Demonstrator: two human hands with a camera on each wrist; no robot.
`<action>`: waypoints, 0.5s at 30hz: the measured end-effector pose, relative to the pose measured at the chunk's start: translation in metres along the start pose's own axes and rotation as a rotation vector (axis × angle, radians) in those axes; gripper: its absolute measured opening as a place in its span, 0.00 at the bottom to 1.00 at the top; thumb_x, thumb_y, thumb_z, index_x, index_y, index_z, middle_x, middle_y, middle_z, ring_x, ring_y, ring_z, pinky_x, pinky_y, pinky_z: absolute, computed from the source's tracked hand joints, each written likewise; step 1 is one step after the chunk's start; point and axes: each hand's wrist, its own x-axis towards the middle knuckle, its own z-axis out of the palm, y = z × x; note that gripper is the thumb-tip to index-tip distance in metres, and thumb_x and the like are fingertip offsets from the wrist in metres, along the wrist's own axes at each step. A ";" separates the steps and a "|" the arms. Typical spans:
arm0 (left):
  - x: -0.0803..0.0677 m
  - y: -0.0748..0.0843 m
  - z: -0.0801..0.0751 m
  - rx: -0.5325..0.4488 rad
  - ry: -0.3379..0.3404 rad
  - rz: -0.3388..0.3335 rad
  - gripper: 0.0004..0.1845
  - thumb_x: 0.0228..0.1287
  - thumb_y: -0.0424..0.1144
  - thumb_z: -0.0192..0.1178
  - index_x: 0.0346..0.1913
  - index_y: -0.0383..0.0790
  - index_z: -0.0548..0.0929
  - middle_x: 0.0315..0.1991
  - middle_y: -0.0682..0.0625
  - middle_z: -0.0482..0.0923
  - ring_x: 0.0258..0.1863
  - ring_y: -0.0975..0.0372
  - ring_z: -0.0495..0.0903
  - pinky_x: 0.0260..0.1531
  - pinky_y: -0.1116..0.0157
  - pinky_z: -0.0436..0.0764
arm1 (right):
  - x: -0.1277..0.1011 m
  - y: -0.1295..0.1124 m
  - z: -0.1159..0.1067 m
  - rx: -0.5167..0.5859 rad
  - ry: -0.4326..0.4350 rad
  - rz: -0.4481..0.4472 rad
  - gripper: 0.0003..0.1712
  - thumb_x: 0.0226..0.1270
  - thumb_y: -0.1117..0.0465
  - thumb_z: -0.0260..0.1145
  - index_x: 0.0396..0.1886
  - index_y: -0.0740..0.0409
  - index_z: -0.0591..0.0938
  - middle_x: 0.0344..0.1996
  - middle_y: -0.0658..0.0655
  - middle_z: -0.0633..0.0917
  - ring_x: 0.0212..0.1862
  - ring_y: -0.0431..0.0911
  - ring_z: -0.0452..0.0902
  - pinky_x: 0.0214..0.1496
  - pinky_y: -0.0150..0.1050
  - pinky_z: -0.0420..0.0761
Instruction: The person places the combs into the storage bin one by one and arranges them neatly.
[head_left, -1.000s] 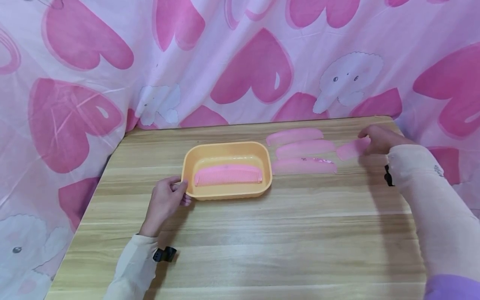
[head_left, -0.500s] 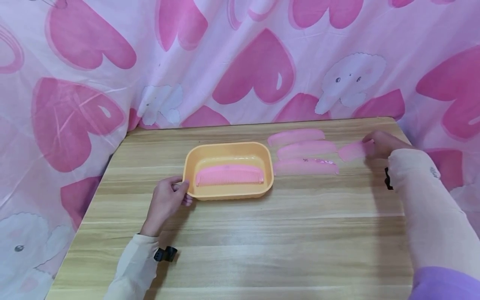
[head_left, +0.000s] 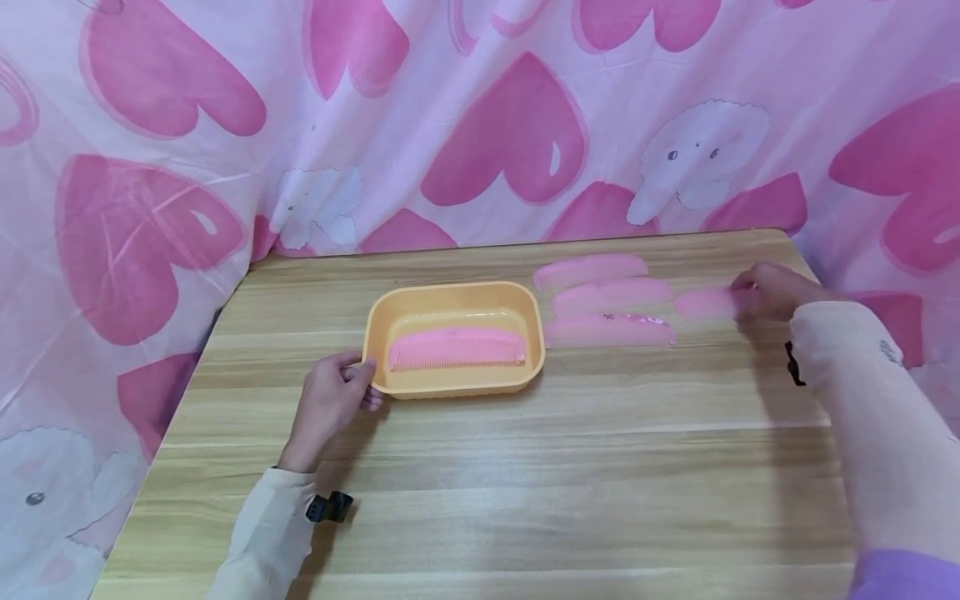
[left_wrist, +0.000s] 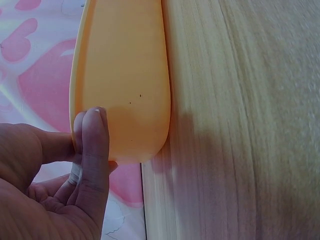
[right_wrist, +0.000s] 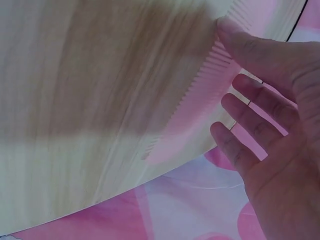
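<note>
My left hand pinches the left end of a yellow plastic basin, thumb at the rim and fingers against the outer wall. Inside the basin lies one pink comb, teeth toward me. At the table's far right, my right hand holds the right part of another pink comb, lying flat on the wood. In the right wrist view the thumb lies at the toothed edge of that comb; the other visible fingers are loosely bent off it, and the index finger is hidden.
Between the basin and my right hand lie three more pink combs: a back one, a middle one and a printed front one. A pink heart-patterned curtain hangs behind the wooden table.
The comb at my right hand has turned from a slant to nearly level with the table's back edge. The right hand shifted slightly with it; the left hand and basin stayed put.
</note>
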 end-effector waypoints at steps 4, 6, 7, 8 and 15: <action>-0.001 0.000 -0.001 -0.003 0.001 0.005 0.22 0.77 0.35 0.54 0.65 0.23 0.73 0.24 0.45 0.84 0.22 0.61 0.85 0.27 0.65 0.89 | -0.005 -0.002 0.003 -0.009 0.019 0.005 0.29 0.51 0.66 0.80 0.47 0.82 0.80 0.43 0.77 0.83 0.49 0.69 0.78 0.53 0.64 0.79; -0.001 0.000 -0.001 -0.007 0.001 0.004 0.21 0.77 0.35 0.54 0.65 0.23 0.73 0.24 0.45 0.84 0.22 0.61 0.85 0.27 0.64 0.89 | -0.008 -0.004 0.005 -0.004 0.029 0.009 0.30 0.51 0.63 0.80 0.47 0.82 0.80 0.43 0.77 0.83 0.47 0.68 0.79 0.51 0.63 0.80; -0.001 0.000 0.000 -0.008 0.003 0.004 0.21 0.77 0.35 0.54 0.64 0.23 0.74 0.24 0.45 0.84 0.21 0.61 0.85 0.27 0.64 0.89 | -0.009 -0.005 0.006 0.000 0.033 0.009 0.30 0.52 0.63 0.81 0.47 0.82 0.80 0.42 0.77 0.83 0.47 0.67 0.79 0.51 0.63 0.80; -0.001 0.000 0.000 -0.008 0.003 0.003 0.21 0.77 0.35 0.54 0.64 0.23 0.74 0.24 0.45 0.84 0.21 0.61 0.85 0.27 0.64 0.89 | -0.011 -0.005 0.007 0.004 0.037 0.008 0.31 0.52 0.62 0.81 0.47 0.82 0.80 0.42 0.77 0.83 0.46 0.67 0.79 0.50 0.62 0.80; -0.002 0.001 0.001 -0.010 0.004 0.009 0.20 0.77 0.34 0.53 0.64 0.23 0.74 0.24 0.45 0.83 0.21 0.61 0.84 0.26 0.65 0.89 | -0.023 -0.010 0.013 0.021 0.070 -0.015 0.31 0.52 0.59 0.81 0.46 0.82 0.81 0.38 0.72 0.85 0.40 0.59 0.79 0.41 0.53 0.81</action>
